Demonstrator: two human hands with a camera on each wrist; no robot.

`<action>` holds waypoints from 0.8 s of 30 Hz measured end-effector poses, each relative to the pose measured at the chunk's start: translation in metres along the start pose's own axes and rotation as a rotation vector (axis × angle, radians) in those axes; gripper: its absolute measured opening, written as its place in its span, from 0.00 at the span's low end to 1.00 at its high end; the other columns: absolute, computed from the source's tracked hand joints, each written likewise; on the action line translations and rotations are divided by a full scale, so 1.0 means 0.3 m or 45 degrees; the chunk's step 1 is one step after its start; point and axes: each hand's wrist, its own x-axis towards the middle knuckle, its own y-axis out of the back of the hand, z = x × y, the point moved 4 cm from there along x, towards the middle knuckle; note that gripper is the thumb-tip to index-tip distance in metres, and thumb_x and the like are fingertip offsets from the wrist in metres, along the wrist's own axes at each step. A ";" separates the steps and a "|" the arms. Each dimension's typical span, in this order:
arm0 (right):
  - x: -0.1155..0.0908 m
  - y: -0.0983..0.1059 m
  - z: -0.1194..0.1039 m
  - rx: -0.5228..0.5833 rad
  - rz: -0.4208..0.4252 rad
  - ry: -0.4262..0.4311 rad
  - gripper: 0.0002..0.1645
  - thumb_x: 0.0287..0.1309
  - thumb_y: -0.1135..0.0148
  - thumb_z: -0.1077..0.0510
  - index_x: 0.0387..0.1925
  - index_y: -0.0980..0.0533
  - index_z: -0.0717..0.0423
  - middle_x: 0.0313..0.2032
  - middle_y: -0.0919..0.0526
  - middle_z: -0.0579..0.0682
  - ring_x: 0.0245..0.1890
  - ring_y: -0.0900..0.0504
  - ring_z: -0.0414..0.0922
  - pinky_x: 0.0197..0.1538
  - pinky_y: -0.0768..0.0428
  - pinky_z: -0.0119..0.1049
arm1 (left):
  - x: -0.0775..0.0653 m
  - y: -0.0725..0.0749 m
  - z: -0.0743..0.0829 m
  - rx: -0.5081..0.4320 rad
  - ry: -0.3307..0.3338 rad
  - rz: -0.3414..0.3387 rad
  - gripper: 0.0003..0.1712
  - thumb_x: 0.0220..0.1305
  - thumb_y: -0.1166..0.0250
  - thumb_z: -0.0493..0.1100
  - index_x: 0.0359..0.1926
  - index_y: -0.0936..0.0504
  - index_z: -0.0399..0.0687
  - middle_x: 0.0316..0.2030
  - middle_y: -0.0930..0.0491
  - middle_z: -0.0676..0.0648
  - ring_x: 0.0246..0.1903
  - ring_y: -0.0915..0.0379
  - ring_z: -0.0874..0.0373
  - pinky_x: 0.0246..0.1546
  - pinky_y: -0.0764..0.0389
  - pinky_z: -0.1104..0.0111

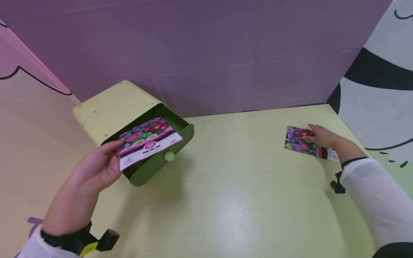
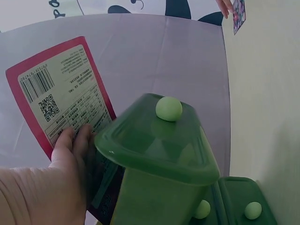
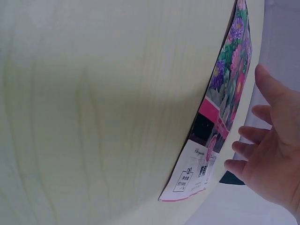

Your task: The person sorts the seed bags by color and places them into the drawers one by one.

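My left hand (image 1: pixel 101 168) pinches a flower seed packet (image 1: pixel 150 143) at its left edge, thumb on the printed front. The packet lies tilted over the pulled-out green drawer (image 1: pixel 188 133). The left wrist view shows the packet's back (image 2: pixel 61 84), with a barcode and a red border, and fingers (image 2: pixel 65 140) spread against it. On the right of the table, a second flower packet (image 1: pixel 298 140) lies flat, flowers up. Over its right part hovers my right hand (image 1: pixel 324 138). In the right wrist view its fingers (image 3: pixel 253 133) are loosely bent beside the packet (image 3: pixel 225 84), holding nothing.
The drawer belongs to a cream cabinet (image 1: pixel 116 104) at the table's back left. More green drawers with round knobs (image 2: pixel 253 210) show below it in the left wrist view. A purple wall cloth (image 1: pixel 209 57) stands behind the pale table (image 1: pixel 242 172); printed cloths flank both sides.
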 end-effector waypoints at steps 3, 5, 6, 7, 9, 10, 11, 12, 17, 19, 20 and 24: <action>0.001 -0.014 0.008 0.008 -0.021 0.000 0.49 0.71 0.51 0.47 0.67 0.60 0.83 0.62 0.55 0.87 0.63 0.52 0.79 0.66 0.53 0.71 | 0.011 0.011 0.006 -0.028 -0.022 0.054 0.17 0.77 0.57 0.41 0.47 0.28 0.29 0.43 0.18 0.28 0.44 0.17 0.41 0.48 0.17 0.64; 0.000 -0.022 0.011 0.018 -0.036 -0.006 0.50 0.70 0.50 0.47 0.67 0.59 0.83 0.62 0.56 0.87 0.63 0.54 0.80 0.65 0.52 0.73 | 0.018 0.018 0.011 -0.042 -0.037 0.093 0.16 0.76 0.56 0.40 0.46 0.28 0.29 0.42 0.18 0.28 0.43 0.16 0.41 0.47 0.17 0.65; -0.001 -0.025 0.012 0.020 -0.041 -0.009 0.51 0.70 0.49 0.45 0.67 0.59 0.83 0.62 0.56 0.87 0.63 0.55 0.80 0.65 0.52 0.73 | 0.022 0.021 0.014 -0.045 -0.045 0.115 0.15 0.76 0.56 0.39 0.46 0.29 0.29 0.42 0.18 0.29 0.42 0.16 0.41 0.46 0.17 0.65; -0.001 -0.028 0.014 0.025 -0.045 -0.011 0.52 0.69 0.49 0.44 0.67 0.59 0.83 0.62 0.57 0.87 0.63 0.56 0.81 0.65 0.53 0.73 | 0.026 0.024 0.018 -0.047 -0.054 0.140 0.15 0.76 0.55 0.39 0.45 0.28 0.29 0.41 0.18 0.29 0.41 0.16 0.42 0.46 0.16 0.66; -0.003 -0.032 0.015 0.036 -0.050 -0.019 0.54 0.68 0.48 0.43 0.67 0.60 0.83 0.63 0.59 0.87 0.63 0.57 0.81 0.64 0.54 0.74 | 0.034 0.029 0.023 -0.063 -0.062 0.177 0.15 0.76 0.56 0.39 0.44 0.28 0.29 0.40 0.18 0.30 0.40 0.16 0.42 0.45 0.16 0.66; -0.003 -0.033 0.015 0.037 -0.052 -0.021 0.55 0.67 0.47 0.42 0.68 0.60 0.82 0.63 0.60 0.87 0.63 0.58 0.81 0.65 0.54 0.74 | 0.038 0.031 0.025 -0.074 -0.063 0.194 0.16 0.76 0.56 0.39 0.44 0.28 0.29 0.39 0.18 0.30 0.40 0.16 0.42 0.45 0.16 0.65; -0.004 -0.034 0.016 0.039 -0.053 -0.025 0.55 0.67 0.47 0.41 0.68 0.60 0.82 0.63 0.61 0.87 0.63 0.58 0.81 0.65 0.54 0.74 | 0.042 0.033 0.028 -0.078 -0.066 0.213 0.16 0.76 0.56 0.40 0.43 0.27 0.29 0.39 0.17 0.30 0.39 0.15 0.43 0.44 0.16 0.66; -0.005 -0.034 0.016 0.043 -0.053 -0.027 0.56 0.66 0.46 0.41 0.68 0.60 0.82 0.63 0.61 0.87 0.63 0.58 0.81 0.65 0.54 0.74 | 0.045 0.035 0.029 -0.084 -0.069 0.233 0.16 0.76 0.56 0.40 0.43 0.27 0.30 0.38 0.17 0.31 0.38 0.15 0.43 0.44 0.15 0.66; -0.006 -0.038 0.022 0.032 -0.042 -0.039 0.56 0.64 0.44 0.43 0.68 0.59 0.82 0.63 0.59 0.87 0.63 0.57 0.81 0.65 0.54 0.73 | 0.062 0.048 0.032 -0.123 -0.074 0.287 0.14 0.77 0.57 0.40 0.44 0.30 0.32 0.37 0.17 0.32 0.37 0.15 0.44 0.44 0.15 0.63; -0.003 -0.040 0.023 0.019 -0.034 -0.046 0.56 0.64 0.43 0.44 0.68 0.59 0.82 0.62 0.58 0.87 0.62 0.56 0.81 0.65 0.53 0.73 | 0.069 0.053 0.035 -0.137 -0.080 0.290 0.13 0.77 0.59 0.40 0.46 0.32 0.33 0.37 0.17 0.32 0.38 0.16 0.43 0.45 0.15 0.61; -0.002 -0.040 0.023 0.014 -0.029 -0.048 0.55 0.64 0.43 0.44 0.68 0.59 0.82 0.62 0.58 0.87 0.62 0.55 0.81 0.65 0.52 0.73 | 0.072 0.056 0.037 -0.147 -0.084 0.286 0.13 0.77 0.60 0.40 0.47 0.33 0.34 0.38 0.18 0.32 0.38 0.16 0.43 0.46 0.15 0.60; -0.002 -0.034 0.022 0.001 -0.010 -0.060 0.56 0.64 0.43 0.46 0.68 0.61 0.81 0.62 0.58 0.88 0.61 0.54 0.81 0.65 0.51 0.73 | 0.081 0.066 0.040 -0.185 -0.095 0.304 0.16 0.78 0.63 0.41 0.47 0.33 0.33 0.39 0.18 0.31 0.39 0.16 0.42 0.47 0.16 0.58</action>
